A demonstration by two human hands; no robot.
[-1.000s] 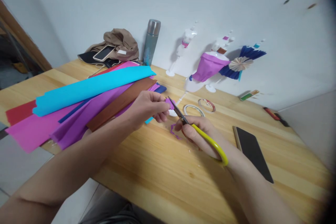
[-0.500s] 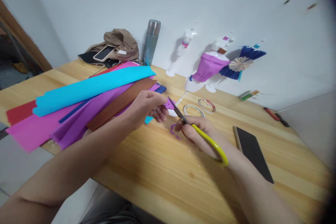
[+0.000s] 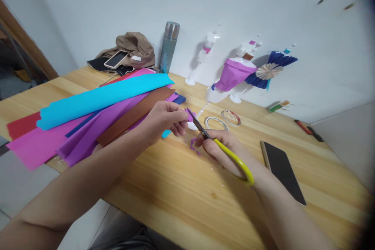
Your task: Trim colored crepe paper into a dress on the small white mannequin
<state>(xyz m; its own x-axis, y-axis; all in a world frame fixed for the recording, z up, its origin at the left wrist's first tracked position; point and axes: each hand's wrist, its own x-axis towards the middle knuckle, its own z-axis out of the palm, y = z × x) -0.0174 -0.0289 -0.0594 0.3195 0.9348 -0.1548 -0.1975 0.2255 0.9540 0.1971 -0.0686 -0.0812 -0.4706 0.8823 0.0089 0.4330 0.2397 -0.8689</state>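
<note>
Two hands at work. Your left hand [image 3: 168, 120] pinches a small purple paper piece [image 3: 191, 115], thumb and forefinger together, other fingers curled loosely below. Paper is up off the table [image 3: 175, 191], just past those fingertips, right at the blades. Your right hand [image 3: 227, 151] grips the scissors [image 3: 241, 166], fingers wrapped around the yellow handle; blades point up and away from you, toward the paper. Can't tell if they're biting in or only alongside. Purple scraps [image 3: 193, 146] lie below the blades, near your right fingertips. Tape roll [image 3: 215, 117] sits just beyond the scissors. Light blue paper strip [image 3: 105, 101] tops the colored pile on your left; black phone [image 3: 283, 172] lies flat right of your right hand.
</note>
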